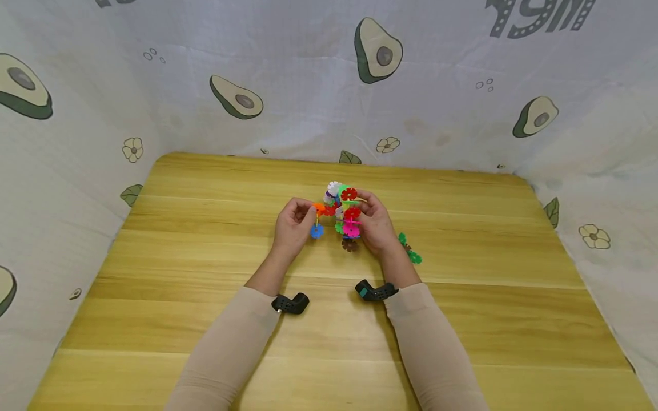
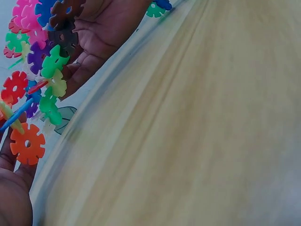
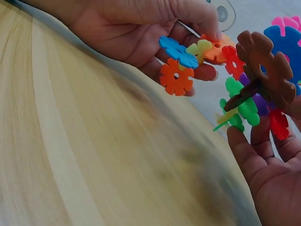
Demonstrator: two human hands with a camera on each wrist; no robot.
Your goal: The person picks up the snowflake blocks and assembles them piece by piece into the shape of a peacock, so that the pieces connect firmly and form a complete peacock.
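Note:
A cluster of interlocking flower-shaped plastic discs (image 1: 352, 213) in many colours is held up between both hands over the table. My left hand (image 1: 294, 227) pinches an orange disc (image 3: 216, 49) on the cluster's left arm, thumb on top and fingers beneath. Beside that disc hang a yellow disc, a blue disc (image 3: 178, 52) and another orange disc (image 3: 177, 76). My right hand (image 1: 377, 224) grips the cluster from the right, its fingers curled behind and under it. A brown disc (image 3: 266, 68) sticks out at the cluster's near end. Some right fingers are hidden behind the discs.
A small piece of green and brown discs (image 1: 414, 257) lies on the wooden table (image 1: 488, 319) by the right wrist. Black wrist cameras (image 1: 291, 303) sit at both cuffs. A white cloth printed with avocados (image 1: 378, 51) hangs behind the table and along its sides.

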